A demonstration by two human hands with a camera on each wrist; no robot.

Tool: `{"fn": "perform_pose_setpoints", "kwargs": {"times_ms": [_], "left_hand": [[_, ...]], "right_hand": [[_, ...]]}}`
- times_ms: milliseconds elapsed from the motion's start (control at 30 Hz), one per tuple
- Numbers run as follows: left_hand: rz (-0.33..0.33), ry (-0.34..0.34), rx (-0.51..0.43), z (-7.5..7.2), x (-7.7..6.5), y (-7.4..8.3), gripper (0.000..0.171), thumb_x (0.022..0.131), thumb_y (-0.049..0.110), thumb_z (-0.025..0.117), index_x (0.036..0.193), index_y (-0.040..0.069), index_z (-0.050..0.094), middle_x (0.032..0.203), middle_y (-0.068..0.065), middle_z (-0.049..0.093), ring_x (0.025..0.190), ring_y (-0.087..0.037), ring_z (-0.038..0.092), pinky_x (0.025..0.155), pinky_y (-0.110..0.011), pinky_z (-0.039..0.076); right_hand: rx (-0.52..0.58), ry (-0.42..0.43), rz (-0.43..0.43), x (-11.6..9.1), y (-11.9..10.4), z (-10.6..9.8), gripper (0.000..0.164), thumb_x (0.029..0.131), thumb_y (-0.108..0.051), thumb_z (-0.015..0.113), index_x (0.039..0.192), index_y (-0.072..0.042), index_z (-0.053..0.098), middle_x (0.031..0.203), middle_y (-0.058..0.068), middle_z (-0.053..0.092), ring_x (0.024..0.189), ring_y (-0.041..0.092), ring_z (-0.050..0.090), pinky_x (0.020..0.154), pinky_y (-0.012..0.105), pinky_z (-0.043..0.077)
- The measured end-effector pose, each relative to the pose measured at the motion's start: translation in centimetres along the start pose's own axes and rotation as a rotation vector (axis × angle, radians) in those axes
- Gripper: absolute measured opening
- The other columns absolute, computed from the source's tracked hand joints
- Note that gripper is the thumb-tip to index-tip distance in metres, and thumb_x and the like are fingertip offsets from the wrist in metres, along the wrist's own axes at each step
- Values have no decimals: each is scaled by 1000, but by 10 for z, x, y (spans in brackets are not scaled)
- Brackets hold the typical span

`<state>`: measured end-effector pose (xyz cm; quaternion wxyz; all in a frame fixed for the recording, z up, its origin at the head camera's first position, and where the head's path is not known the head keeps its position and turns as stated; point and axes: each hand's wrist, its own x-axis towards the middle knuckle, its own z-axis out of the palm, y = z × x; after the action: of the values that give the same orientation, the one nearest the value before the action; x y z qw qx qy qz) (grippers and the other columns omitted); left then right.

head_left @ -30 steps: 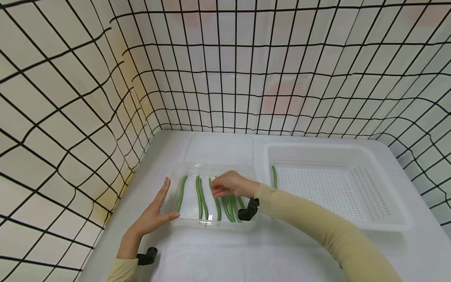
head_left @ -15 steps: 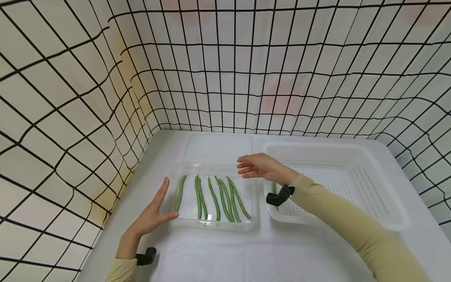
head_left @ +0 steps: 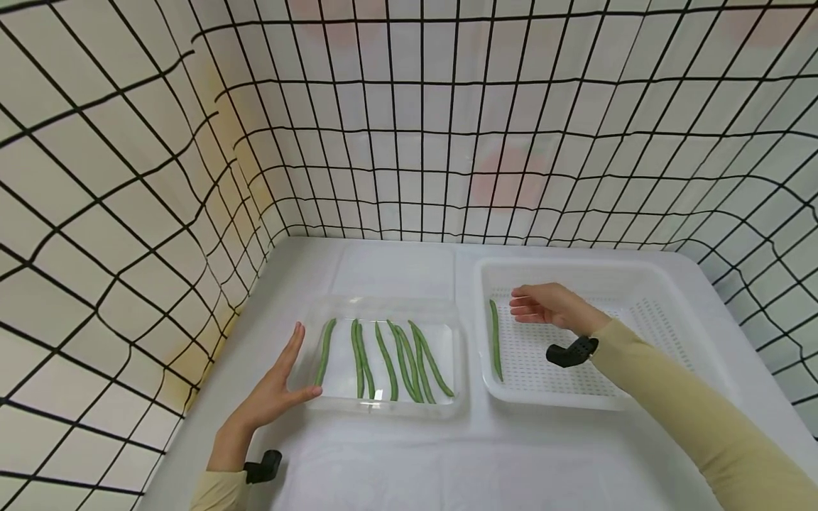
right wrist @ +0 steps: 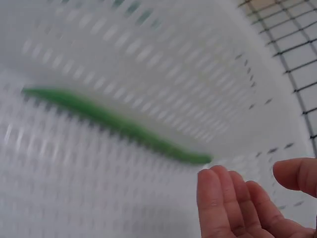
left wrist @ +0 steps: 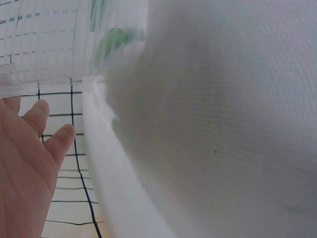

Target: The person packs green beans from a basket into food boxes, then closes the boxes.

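Observation:
Several green beans (head_left: 385,362) lie lengthwise in a clear plastic tray (head_left: 409,410). At the tray's left side is my left hand (head_left: 275,390), fingers straight and spread, thumb at the near left corner. A single green bean (head_left: 495,341) rests along the left wall of a white perforated basket (head_left: 562,403). Over this basket, just right of that bean, hovers my right hand (head_left: 552,305) with nothing in it. In the right wrist view its fingers (right wrist: 210,191) reach toward one end of the bean (right wrist: 119,124), thumb held apart.
The tray and basket stand side by side on a white-covered table (head_left: 396,461), with a narrow gap between them. Black wire grid panels (head_left: 422,142) over white cloth wall in the back and sides.
My right hand has risen from the beans in the clear tray and moved right, over the white basket. My left hand stays at the tray's side.

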<state>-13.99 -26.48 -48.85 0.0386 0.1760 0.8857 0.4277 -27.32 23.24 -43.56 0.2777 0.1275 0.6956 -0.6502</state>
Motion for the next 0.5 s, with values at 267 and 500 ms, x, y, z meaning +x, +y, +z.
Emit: {"fn": "perform_pose_setpoints", "kwargs": {"times_ms": [267, 500], "left_hand": [[-17, -21, -25, -8, -3, 38, 104, 82, 17, 75, 152, 7, 0, 156, -18, -4, 140, -41, 1, 101, -68, 12], [-18, -20, -28, -8, -3, 39, 104, 82, 17, 75, 152, 7, 0, 156, -17, -4, 140, -41, 0, 101, -68, 12]], "right_hand": [[-36, -2, 89, 12, 37, -11, 46, 98, -11, 49, 133, 16, 37, 100, 17, 59, 77, 19, 65, 81, 36, 52], [-28, -49, 62, 13, 40, 3, 44, 98, -12, 49, 131, 15, 40, 103, 17, 61, 82, 21, 65, 82, 38, 52]]}}
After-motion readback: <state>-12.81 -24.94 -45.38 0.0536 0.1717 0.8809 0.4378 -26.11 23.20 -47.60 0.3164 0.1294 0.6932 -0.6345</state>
